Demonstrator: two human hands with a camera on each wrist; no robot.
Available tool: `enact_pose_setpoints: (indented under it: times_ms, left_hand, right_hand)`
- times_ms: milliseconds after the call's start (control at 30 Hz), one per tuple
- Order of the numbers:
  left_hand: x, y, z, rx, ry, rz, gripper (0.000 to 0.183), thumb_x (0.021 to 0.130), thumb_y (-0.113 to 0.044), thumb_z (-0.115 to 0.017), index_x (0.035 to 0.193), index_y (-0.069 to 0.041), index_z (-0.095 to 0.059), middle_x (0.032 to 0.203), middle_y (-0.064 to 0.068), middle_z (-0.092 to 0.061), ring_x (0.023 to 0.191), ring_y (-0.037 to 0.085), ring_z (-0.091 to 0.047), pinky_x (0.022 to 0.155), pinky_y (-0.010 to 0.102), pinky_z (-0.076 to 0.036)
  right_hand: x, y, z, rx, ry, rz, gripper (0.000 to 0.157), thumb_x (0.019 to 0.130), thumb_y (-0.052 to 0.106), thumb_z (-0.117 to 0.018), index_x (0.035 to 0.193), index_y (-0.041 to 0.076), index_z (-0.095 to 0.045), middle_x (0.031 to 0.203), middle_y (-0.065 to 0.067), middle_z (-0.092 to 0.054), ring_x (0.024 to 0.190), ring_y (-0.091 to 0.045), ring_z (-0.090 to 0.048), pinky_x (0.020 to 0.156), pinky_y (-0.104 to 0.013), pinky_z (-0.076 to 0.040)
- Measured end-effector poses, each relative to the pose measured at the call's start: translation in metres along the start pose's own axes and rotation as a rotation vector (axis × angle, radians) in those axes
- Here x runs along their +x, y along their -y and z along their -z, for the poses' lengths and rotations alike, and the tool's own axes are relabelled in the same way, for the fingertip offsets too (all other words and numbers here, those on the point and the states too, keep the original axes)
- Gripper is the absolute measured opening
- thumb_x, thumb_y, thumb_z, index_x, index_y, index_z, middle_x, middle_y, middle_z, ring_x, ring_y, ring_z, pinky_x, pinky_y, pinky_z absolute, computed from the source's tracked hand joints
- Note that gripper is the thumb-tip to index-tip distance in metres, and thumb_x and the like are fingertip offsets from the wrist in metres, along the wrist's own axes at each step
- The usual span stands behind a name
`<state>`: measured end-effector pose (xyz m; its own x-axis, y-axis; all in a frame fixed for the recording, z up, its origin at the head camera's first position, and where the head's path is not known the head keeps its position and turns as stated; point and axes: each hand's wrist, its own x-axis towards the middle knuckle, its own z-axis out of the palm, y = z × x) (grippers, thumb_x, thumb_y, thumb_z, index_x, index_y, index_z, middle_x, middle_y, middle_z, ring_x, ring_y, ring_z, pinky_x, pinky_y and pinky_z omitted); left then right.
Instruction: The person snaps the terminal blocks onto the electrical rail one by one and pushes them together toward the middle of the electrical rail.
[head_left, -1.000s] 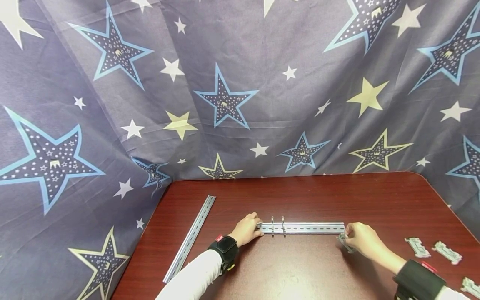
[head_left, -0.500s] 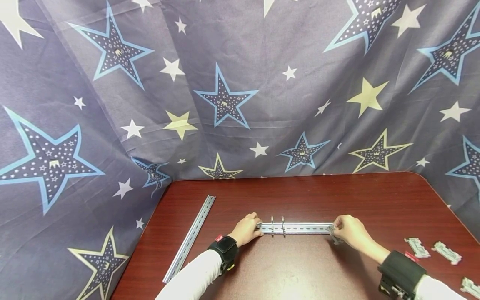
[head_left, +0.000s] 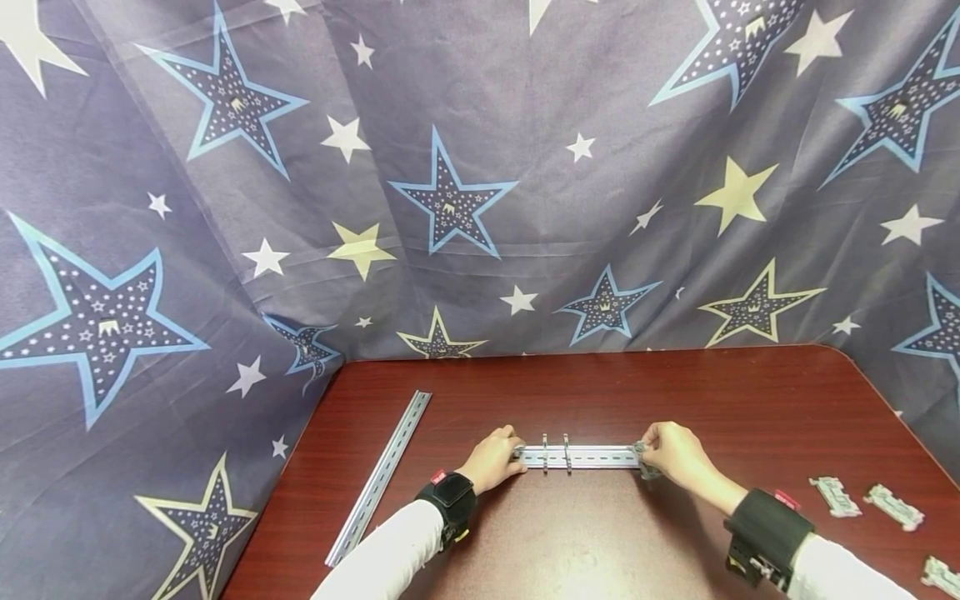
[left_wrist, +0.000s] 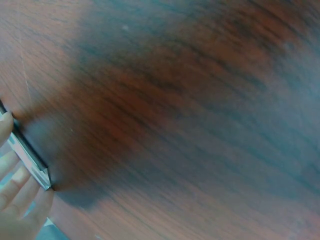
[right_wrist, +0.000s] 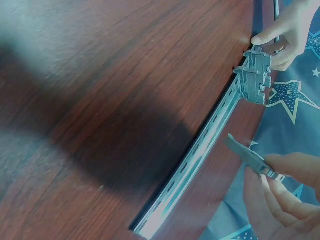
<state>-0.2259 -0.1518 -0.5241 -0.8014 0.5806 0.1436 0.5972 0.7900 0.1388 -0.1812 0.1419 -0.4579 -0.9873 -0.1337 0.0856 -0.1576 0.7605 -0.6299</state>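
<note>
Lying at the lower right of the head view, three loose clips (head_left: 894,506) sit on the table (head_left: 600,396), presumably within easy reach. A second rail (head_left: 378,481) slants at lower left, probably laid there to leave working room. Right of centre, the right hand (head_left: 678,457) pinches a grey clip (right_wrist: 248,154) between thumb and fingers, edge-on, likely to match the two mounted clips (head_left: 567,455) standing across the slotted rail (head_left: 606,457); whether it touches the rail is unclear. The left hand (head_left: 491,459) grips that rail's left end, seemingly to steady it. Beyond hangs a starry curtain (head_left: 480,287).
</note>
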Motion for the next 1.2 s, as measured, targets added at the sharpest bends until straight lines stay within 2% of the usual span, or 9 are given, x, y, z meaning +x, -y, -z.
enact_pose_setpoints:
  times_ms: [200, 367, 467, 567, 633, 800, 1067, 1200]
  left_hand:
    - [-0.001, 0.0, 0.0, -0.006, -0.014, -0.003, 0.03, 0.068, -0.025, -0.072, 0.092, -0.007, -0.066, 0.078, -0.002, -0.048, 0.075, 0.014, -0.051, 0.064, 0.025, -0.042]
    - [-0.001, 0.006, -0.004, -0.056, -0.07, -0.055, 0.029, 0.069, -0.027, -0.071, 0.088, -0.006, -0.065, 0.076, -0.003, -0.046, 0.072, 0.013, -0.049, 0.06, 0.025, -0.042]
    - [-0.001, 0.006, -0.004, -0.075, -0.074, -0.066, 0.029, 0.069, -0.027, -0.071, 0.087, -0.006, -0.065, 0.076, -0.003, -0.045, 0.072, 0.013, -0.049, 0.06, 0.026, -0.041]
    - [-0.002, 0.004, -0.002, -0.064, -0.07, -0.058, 0.028, 0.069, -0.027, -0.071, 0.087, -0.007, -0.065, 0.076, -0.003, -0.046, 0.072, 0.013, -0.049, 0.06, 0.026, -0.042]
    - [-0.002, 0.0, 0.001, -0.054, -0.043, -0.025, 0.028, 0.068, -0.023, -0.072, 0.088, -0.006, -0.066, 0.076, -0.002, -0.047, 0.073, 0.014, -0.05, 0.062, 0.026, -0.043]
    - [0.0, -0.001, 0.001, -0.007, 0.004, 0.013, 0.029, 0.069, -0.025, -0.072, 0.091, -0.008, -0.066, 0.078, -0.003, -0.047, 0.076, 0.013, -0.05, 0.064, 0.024, -0.042]
    - [0.0, 0.001, 0.0, -0.003, -0.005, -0.009, 0.03, 0.068, -0.026, -0.072, 0.09, -0.007, -0.066, 0.078, -0.002, -0.048, 0.075, 0.014, -0.05, 0.066, 0.024, -0.042]
    - [0.0, 0.001, 0.0, -0.008, 0.003, 0.005, 0.03, 0.069, -0.026, -0.071, 0.091, -0.008, -0.066, 0.078, -0.002, -0.048, 0.076, 0.013, -0.05, 0.066, 0.024, -0.042]
  right_hand:
    - [0.005, 0.007, -0.006, 0.011, -0.003, -0.002, 0.008, 0.062, 0.002, -0.063, 0.067, 0.001, -0.056, 0.056, 0.001, -0.051, 0.052, -0.01, -0.044, 0.048, -0.026, -0.036]
    - [0.01, 0.012, -0.011, 0.026, -0.019, -0.017, 0.008, 0.063, 0.001, -0.063, 0.066, 0.002, -0.056, 0.055, 0.001, -0.051, 0.051, -0.01, -0.045, 0.048, -0.026, -0.037]
    - [0.013, 0.014, -0.014, 0.03, -0.035, -0.026, 0.008, 0.063, 0.001, -0.064, 0.065, 0.002, -0.057, 0.055, 0.001, -0.051, 0.051, -0.01, -0.045, 0.048, -0.027, -0.037]
    - [0.015, 0.016, -0.018, 0.028, -0.048, -0.025, 0.008, 0.062, 0.001, -0.064, 0.064, 0.002, -0.057, 0.055, 0.001, -0.052, 0.051, -0.01, -0.046, 0.049, -0.028, -0.038]
    - [0.017, 0.017, -0.02, 0.03, -0.051, -0.023, 0.008, 0.061, 0.001, -0.064, 0.063, 0.002, -0.056, 0.055, 0.0, -0.052, 0.052, -0.011, -0.046, 0.05, -0.028, -0.038]
    - [0.021, 0.02, -0.027, 0.033, -0.049, -0.032, 0.008, 0.06, 0.001, -0.063, 0.062, 0.003, -0.055, 0.056, 0.001, -0.05, 0.053, -0.012, -0.046, 0.052, -0.028, -0.038]
    - [0.025, 0.023, -0.04, 0.022, -0.054, -0.024, 0.01, 0.059, 0.001, -0.063, 0.06, 0.004, -0.054, 0.055, 0.001, -0.05, 0.053, -0.014, -0.047, 0.052, -0.031, -0.04]
    - [0.026, 0.025, -0.045, 0.011, -0.059, -0.026, 0.009, 0.058, 0.001, -0.062, 0.059, 0.004, -0.053, 0.054, 0.001, -0.049, 0.053, -0.015, -0.047, 0.053, -0.032, -0.04]
